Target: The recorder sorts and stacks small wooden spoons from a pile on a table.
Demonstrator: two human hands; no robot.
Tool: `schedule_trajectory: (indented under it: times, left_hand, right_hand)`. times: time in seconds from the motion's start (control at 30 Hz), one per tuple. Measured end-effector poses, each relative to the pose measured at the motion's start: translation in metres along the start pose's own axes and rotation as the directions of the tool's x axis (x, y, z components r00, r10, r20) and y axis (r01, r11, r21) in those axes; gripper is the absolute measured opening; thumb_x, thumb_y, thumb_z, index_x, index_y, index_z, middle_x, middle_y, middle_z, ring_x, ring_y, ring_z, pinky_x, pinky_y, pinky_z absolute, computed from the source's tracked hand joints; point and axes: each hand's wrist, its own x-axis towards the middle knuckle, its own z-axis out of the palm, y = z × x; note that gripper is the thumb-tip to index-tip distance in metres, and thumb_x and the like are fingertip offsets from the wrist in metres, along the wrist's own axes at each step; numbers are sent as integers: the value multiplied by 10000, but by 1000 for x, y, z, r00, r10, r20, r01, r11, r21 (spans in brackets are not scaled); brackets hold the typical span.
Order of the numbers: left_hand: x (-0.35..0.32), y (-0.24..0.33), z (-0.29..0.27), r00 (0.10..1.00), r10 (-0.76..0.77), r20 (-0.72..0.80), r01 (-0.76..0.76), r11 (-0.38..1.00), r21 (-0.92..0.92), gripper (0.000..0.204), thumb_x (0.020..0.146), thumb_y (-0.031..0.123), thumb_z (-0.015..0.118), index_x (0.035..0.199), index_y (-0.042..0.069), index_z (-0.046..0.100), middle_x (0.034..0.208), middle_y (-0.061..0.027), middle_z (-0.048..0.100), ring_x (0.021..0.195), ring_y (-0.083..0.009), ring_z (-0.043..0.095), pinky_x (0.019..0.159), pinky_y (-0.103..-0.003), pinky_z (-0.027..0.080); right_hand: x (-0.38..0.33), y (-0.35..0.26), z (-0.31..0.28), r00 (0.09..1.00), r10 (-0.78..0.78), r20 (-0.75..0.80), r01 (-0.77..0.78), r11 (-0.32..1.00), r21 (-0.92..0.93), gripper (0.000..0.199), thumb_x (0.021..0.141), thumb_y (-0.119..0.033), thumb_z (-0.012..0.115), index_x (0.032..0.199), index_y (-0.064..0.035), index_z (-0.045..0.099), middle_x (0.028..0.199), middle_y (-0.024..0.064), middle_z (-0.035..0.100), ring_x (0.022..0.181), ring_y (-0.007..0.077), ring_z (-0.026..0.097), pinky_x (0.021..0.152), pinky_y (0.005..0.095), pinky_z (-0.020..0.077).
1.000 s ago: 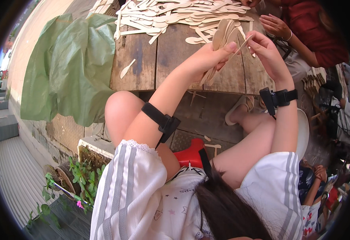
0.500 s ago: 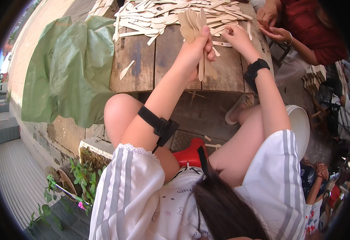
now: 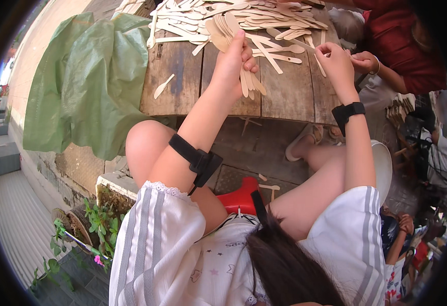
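Note:
My left hand (image 3: pixel 235 64) is closed around a bundle of flat wooden spoons (image 3: pixel 224 31). Their bowls fan out above the thumb and the handles stick out below the fingers. Over the right part of the table, my right hand (image 3: pixel 337 66) pinches the end of a thin wooden utensil (image 3: pixel 297 42), whose other end reaches toward the pile. A large heap of loose wooden cutlery (image 3: pixel 182 23) spreads across the far side of the plank table (image 3: pixel 177 104). One small wooden piece (image 3: pixel 164 86) lies alone at the left.
A green plastic sheet (image 3: pixel 88 86) hangs over the table's left side. At the far right, a co-worker in dark red has a hand (image 3: pixel 365 62) close beyond my right hand. Beneath me is a red seat (image 3: pixel 236 196); a potted plant (image 3: pixel 98 222) stands at lower left.
My right hand has moved right and a little nearer, and now pinches a wooden utensil. My left hand, still gripping the bundle, has shifted slightly left. The co-worker's hands have moved apart.

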Motion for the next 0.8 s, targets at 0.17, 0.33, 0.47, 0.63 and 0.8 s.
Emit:
schedule_trajectory:
  times: [0.17,0.33,0.47,0.63,0.8]
  left_hand:
    - [-1,-17,16,999,-44,-26,45,997,56,357,913,440,562,778,155,394,611,59,315,514,-60,335,532,-235,336]
    - [2,-25,38,999,50,20,-53,982,179,341,898,425,596,841,118,460,633,50,356,502,-70,353,495,-234,334]
    - [9,-23,34,983,179,48,-186,946,267,348,888,376,630,976,58,518,666,39,446,525,-77,440,511,-259,409]
    - [17,-22,32,976,211,-54,-191,948,253,362,885,352,635,1028,40,520,816,-42,593,697,-123,598,583,-293,513]
    - [12,-11,28,975,187,-118,-168,973,156,348,901,367,608,998,49,507,784,-13,514,701,-127,522,590,-301,465]
  right_hand:
    - [-25,8,-37,812,342,472,-583,497,643,259,851,-320,662,922,-71,658,843,-49,636,692,42,558,605,224,436]
    - [-44,-33,-31,739,111,664,-671,203,713,201,878,-287,643,951,-101,620,837,-50,600,671,22,524,594,195,419]
    - [-52,-76,-17,712,-19,702,-689,174,703,193,883,-295,640,938,-113,611,806,-62,587,653,16,508,587,182,408]
    - [-45,-77,3,738,-115,665,-592,362,720,217,907,-294,614,1031,-117,593,800,-71,581,622,-10,470,589,162,388]
    - [-33,-85,6,702,-166,693,-517,549,656,224,917,-321,588,980,-107,613,799,-64,591,646,3,493,593,174,394]
